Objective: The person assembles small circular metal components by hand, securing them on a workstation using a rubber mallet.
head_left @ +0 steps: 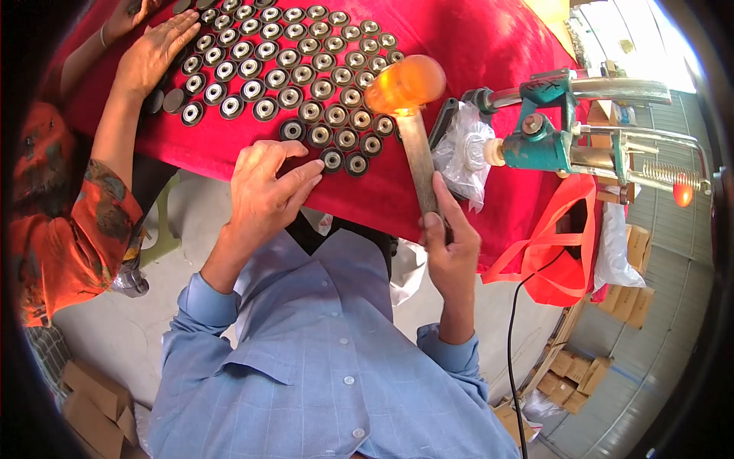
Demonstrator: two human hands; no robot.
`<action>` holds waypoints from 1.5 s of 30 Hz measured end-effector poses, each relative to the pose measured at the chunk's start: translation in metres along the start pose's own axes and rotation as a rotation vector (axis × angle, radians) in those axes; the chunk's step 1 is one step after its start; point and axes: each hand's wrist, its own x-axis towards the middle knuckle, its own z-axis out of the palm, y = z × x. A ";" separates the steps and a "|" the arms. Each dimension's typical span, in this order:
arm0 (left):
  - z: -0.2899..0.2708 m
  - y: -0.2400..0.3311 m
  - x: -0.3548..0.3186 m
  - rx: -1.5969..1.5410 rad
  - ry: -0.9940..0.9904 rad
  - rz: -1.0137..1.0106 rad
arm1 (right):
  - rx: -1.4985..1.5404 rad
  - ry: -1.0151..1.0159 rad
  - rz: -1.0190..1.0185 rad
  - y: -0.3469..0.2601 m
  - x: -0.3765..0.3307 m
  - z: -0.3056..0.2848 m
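Note:
My right hand [453, 249] grips the wooden handle of a mallet [417, 157] with an amber, see-through head. The head is raised in front of the right side of the rows of round parts. These are small black-rimmed discs [290, 97] with silver metal centres, laid out on a red cloth [489, 46]. My left hand [264, 183] is at the near edge of the cloth, its thumb and forefinger apart and nothing visible between them. Its thumb tip comes close to the nearest disc [332, 160]; whether they touch I cannot tell.
At the right stands a green clamp-like machine [539, 141] with metal bars and a spring, beside a clear plastic bag [462, 145]. A red bag [562, 245] hangs off the table's edge there. Another person's hand [157, 53] rests by the discs at far left. Cardboard boxes [95, 405] lie below.

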 end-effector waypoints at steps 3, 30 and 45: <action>-0.002 0.002 -0.003 0.018 -0.018 -0.014 | -0.057 -0.061 0.035 -0.001 0.000 -0.004; 0.000 -0.001 -0.003 0.036 0.001 0.010 | -0.006 -0.051 -0.034 -0.010 -0.024 -0.011; 0.001 -0.002 -0.002 0.048 0.009 0.010 | -0.087 -0.154 -0.136 -0.002 -0.005 0.015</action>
